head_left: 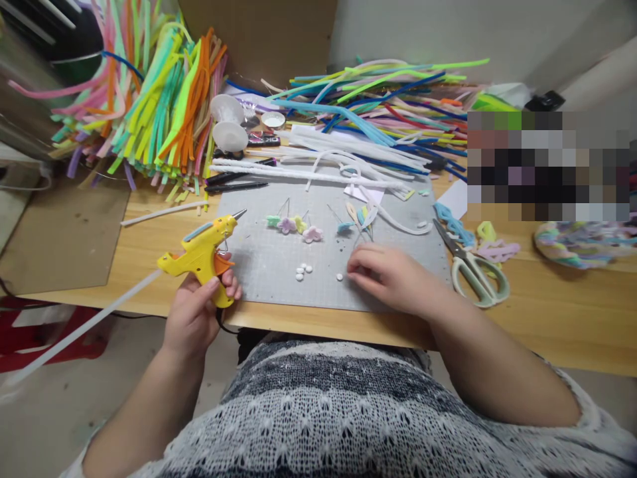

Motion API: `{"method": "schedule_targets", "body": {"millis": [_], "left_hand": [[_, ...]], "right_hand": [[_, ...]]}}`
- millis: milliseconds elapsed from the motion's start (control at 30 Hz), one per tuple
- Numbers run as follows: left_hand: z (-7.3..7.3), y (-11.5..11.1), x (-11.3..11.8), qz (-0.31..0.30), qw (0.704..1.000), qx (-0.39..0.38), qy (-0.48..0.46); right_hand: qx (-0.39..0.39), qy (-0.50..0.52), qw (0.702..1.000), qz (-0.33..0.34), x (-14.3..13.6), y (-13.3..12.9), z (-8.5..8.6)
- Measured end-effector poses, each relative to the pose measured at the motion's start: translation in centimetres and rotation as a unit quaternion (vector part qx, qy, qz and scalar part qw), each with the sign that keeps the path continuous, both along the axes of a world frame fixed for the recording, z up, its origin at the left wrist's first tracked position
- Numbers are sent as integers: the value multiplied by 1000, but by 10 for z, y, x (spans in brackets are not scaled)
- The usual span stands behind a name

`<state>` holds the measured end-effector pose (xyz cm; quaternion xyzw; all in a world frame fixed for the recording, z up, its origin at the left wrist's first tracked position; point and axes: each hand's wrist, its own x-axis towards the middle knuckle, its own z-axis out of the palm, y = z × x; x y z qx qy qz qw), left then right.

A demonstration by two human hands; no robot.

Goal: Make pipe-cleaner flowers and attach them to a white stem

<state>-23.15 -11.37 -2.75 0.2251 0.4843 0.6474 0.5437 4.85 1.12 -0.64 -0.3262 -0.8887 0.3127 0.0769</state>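
My left hand (pixel 196 309) is closed around the handle of a yellow hot glue gun (pixel 202 255), its metal nozzle pointing up and right. A long glue stick (pixel 89 328) sticks out of its back. My right hand (pixel 385 275) is low over the grey cutting mat (pixel 269 285), fingers curled with a small gap before the thumb. Just left of its fingertips lies a small white disc (pixel 339 277). Several more white discs (pixel 300 271) lie to the left. Above them are a purple flower (pixel 286 226), a pink flower (pixel 312 234) and other small fuzzy pieces with thin wires.
Green-handled scissors (pixel 480 279) lie right of the mat, near blue fuzzy loops (pixel 455 226). White pipe cleaners (pixel 318 172) cross the mat's back edge, with a colourful pile (pixel 378 99) behind. A bundle of pipe cleaners (pixel 154 113) stands at left, beside clear spools (pixel 229 123).
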Motion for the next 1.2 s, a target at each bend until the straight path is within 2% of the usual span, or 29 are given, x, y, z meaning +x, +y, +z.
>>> {"method": "schedule_targets", "body": {"millis": [200,600,800,967,1200], "left_hand": [[-1,-1,0,1,1000,15,0],[-2,-1,0,7,1000,24,14],[-2,0,1,10,1000,14,15],[3,-1,-7,-26,999,0,-22],[9,-6,-9,-59,998,0,-23]], "right_hand": [[3,-52,999,10,-14,-10,-7],[25,-97,995,3,-18,-10,-11],[71,-122,990,9,-23,-12,-12],[117,-138,983,22,-24,-14,-16],[122,-152,980,27,-23,-14,-17]]}}
